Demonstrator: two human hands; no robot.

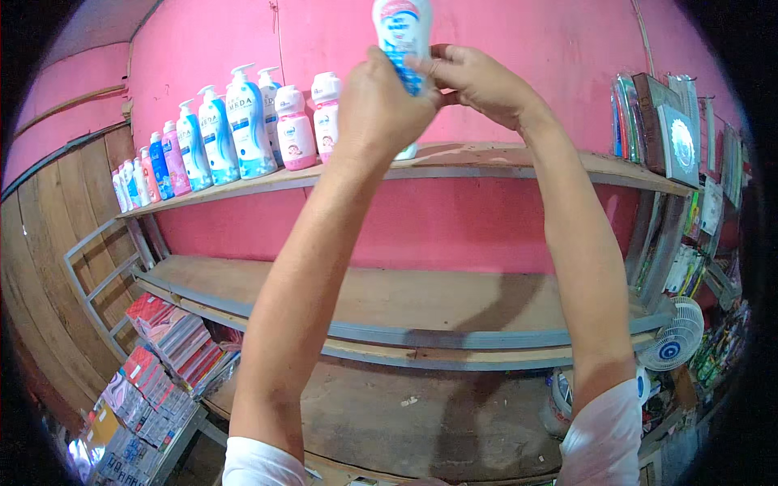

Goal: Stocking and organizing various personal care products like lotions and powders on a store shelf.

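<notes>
Raised above the top shelf [462, 159], my left hand [389, 103] grips the lower part of a white and blue plastic bottle [402, 30], whose top is cut off by the picture's edge. My right hand [471, 82] touches the bottle's right side with its fingers. Left of my hands, two white and pink powder bottles [296, 130] stand upright on the shelf. Farther left are several white and blue pump bottles [248, 124], then pink and blue bottles [159, 164] and smaller ones. Part of a white container [406, 152] shows behind my left wrist.
Books and plastic-wrapped folders [678, 143] stand at the shelf's right end. Below run a wooden middle shelf [389, 297] and a lower board [377, 407]. Stacks of notebooks [176, 340] lie at lower left. A white fan [671, 340] is at the right, beside metal posts.
</notes>
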